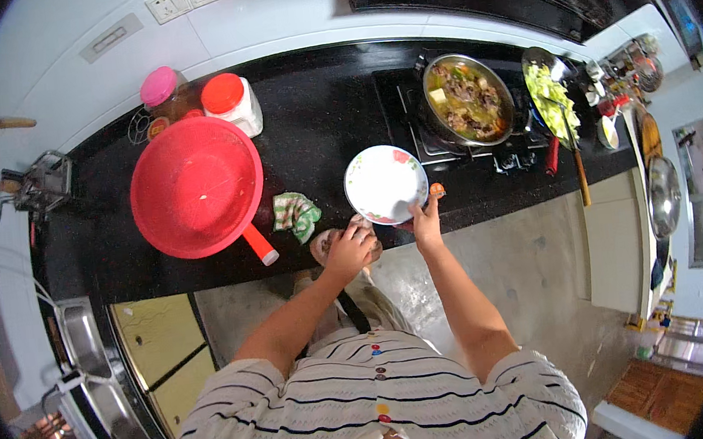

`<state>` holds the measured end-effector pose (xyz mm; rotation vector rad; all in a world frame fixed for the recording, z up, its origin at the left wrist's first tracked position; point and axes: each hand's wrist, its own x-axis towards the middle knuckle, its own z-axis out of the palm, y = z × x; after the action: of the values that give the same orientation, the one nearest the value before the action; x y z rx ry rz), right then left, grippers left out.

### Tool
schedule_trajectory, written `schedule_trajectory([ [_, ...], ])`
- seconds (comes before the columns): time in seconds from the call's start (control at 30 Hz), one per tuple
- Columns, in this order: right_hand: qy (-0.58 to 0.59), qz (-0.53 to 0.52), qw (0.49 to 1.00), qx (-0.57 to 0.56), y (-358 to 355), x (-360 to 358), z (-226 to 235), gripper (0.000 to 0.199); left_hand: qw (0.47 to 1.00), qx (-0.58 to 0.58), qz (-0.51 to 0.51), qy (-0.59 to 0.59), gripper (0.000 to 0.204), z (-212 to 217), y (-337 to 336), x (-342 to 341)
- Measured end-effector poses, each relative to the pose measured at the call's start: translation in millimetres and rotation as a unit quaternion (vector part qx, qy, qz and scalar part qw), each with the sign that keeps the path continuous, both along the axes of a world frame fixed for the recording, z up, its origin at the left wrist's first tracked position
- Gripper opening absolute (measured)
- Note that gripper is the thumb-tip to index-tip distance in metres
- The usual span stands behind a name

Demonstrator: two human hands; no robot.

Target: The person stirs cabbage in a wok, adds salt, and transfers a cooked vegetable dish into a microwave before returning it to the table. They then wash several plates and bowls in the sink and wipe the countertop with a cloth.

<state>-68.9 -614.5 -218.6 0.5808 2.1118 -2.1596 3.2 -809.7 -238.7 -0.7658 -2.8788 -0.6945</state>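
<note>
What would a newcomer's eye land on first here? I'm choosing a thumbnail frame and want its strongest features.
The big red basin with its handle dominates the left of the black counter. Near the middle, the right hand holds a white floral plate at the counter's front edge, while the left hand sits beside it on a small round thing. On the stove to the right, a pan of stew stands next to a wok of greens.
</note>
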Motion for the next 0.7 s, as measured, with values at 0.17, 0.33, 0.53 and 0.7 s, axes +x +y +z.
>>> schedule_trajectory([
  [0.17, -0.065, 0.051, 0.993, -0.083, -26, -29, -16, 0.041, 0.997, -0.045, 0.058, -0.023, 0.038, -10, -10, 26],
  [0.33, -0.045, 0.059, 0.995, -0.066, -27, -40, -66, 0.039, 0.988, -0.063, 0.103, -0.092, 0.038, 4, -9, 32],
  [0.53, -0.024, 0.043, 0.991, 0.125, -44, -51, -56, 0.042, 0.991, -0.016, 0.097, -0.088, 0.037, 10, -18, 34],
  [0.7, -0.024, 0.014, 0.981, 0.193, -39, -77, -115, 0.041, 0.988, -0.053, 0.097, -0.107, 0.033, 23, -12, 28],
])
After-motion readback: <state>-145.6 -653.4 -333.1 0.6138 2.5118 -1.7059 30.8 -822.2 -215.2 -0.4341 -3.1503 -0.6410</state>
